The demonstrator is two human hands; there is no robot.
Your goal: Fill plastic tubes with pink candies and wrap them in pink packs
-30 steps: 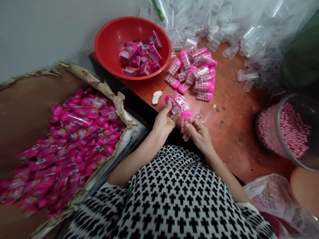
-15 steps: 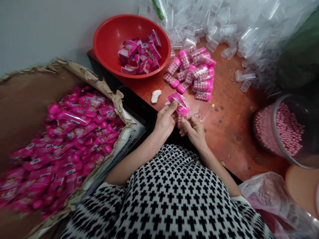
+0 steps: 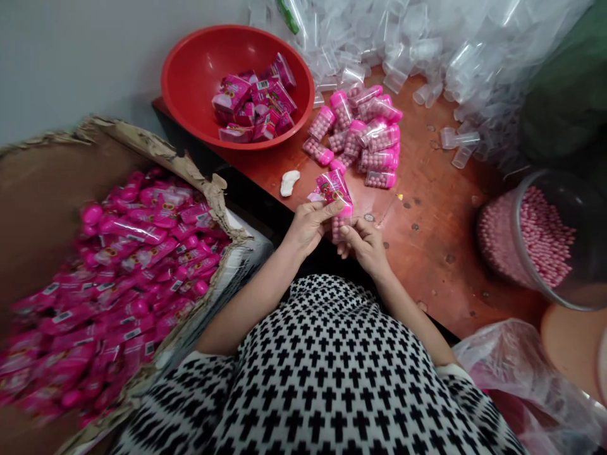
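Observation:
Close to the table's front edge, my left hand (image 3: 309, 229) is closed, with its thumb and fingers pinching a pink printed label (image 3: 333, 184) at the cap end of a small clear tube. My right hand (image 3: 364, 245) closes around the lower part of that pink-capped candy tube (image 3: 339, 224), which has pink balls inside. The label covers part of the cap, and fingers hide some of the tube. Just beyond lies a pile of similar pink-capped tubes (image 3: 363, 136). A small white lump (image 3: 289, 182) rests left of the label.
A red bowl (image 3: 184, 82) with packs of pink labels stands at the back left. Left of me, a torn cardboard box (image 3: 42, 164) holds many labelled tubes. Clear tubes (image 3: 427, 57) are heaped behind. On the right are a tub of pink balls (image 3: 526, 240) and a plastic bag (image 3: 512, 360).
My left thumb has moved down over the label toward the tube's cap, and the label now stands more upright. The right hand keeps its hold. The whole view has shifted slightly.

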